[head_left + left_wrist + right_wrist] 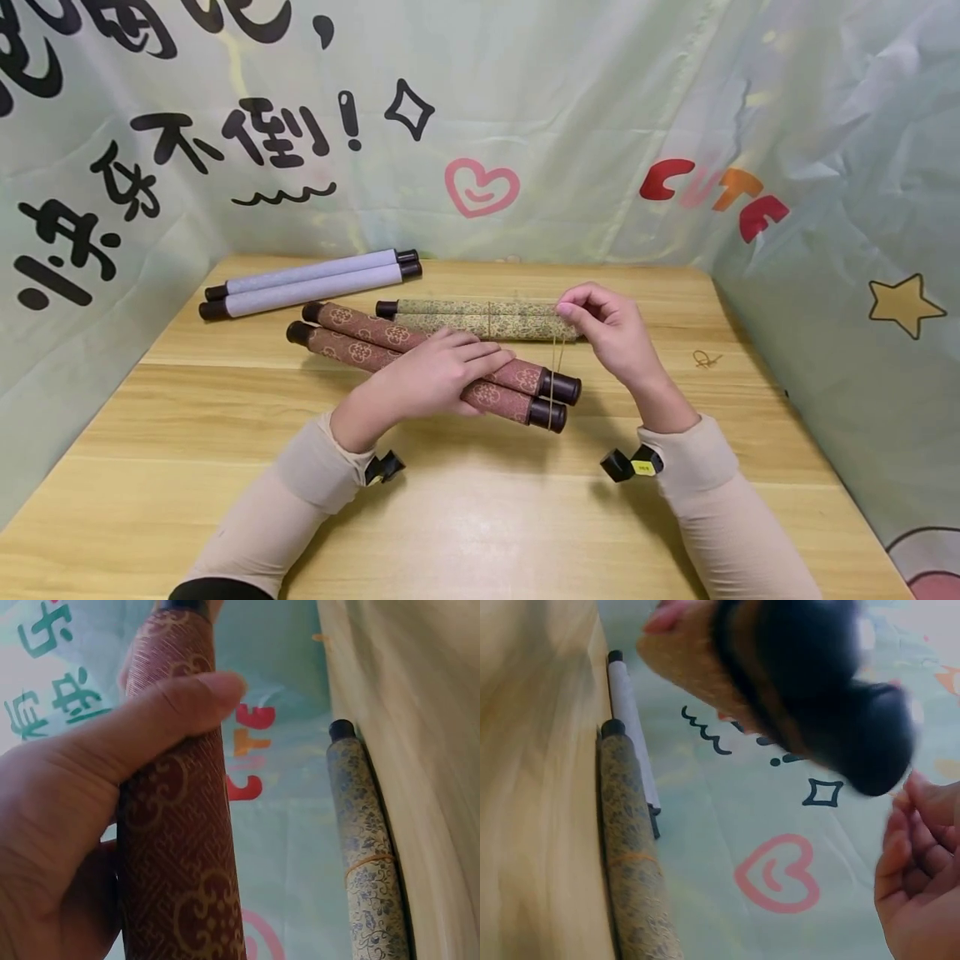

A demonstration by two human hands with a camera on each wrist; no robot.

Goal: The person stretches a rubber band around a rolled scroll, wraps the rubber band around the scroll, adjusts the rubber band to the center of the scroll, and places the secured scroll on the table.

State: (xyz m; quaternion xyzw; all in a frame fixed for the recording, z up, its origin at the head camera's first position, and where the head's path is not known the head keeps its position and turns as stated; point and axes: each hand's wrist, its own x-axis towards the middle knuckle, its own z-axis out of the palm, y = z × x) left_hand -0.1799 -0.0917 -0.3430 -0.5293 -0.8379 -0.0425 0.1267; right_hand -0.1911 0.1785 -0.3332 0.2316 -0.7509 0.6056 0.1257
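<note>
the middle of a dark red scroll (348, 348) was hidden beneath a person's left hand (442, 371) near the centre of a wooden table (465, 517), while the right hand (611, 329) partly covered the right end of a yellow-green scroll (450, 321) just beyond. the black knobs (568, 392) at the red scroll's right end blurred in the right wrist view, where a thin tan band (552, 392) could not be made out; the left wrist view cut the scroll off along its lower edge.

the red scroll, wound into two parallel rolls, showed pale gold blossoms over a fine linear pattern. it slanted from far left to near right, its right end raised off the table, the band looped around both right-hand knobs.

the left hand's fingers and thumb were clamped around the rolls, the fingers lying close together across the top. to the right, the other hand's thumb and forefinger met, pinching the band and drawing it taut toward the far side.

a lilac scroll (315, 283) lay at far left, and a loose band (705, 360) at right.
</note>
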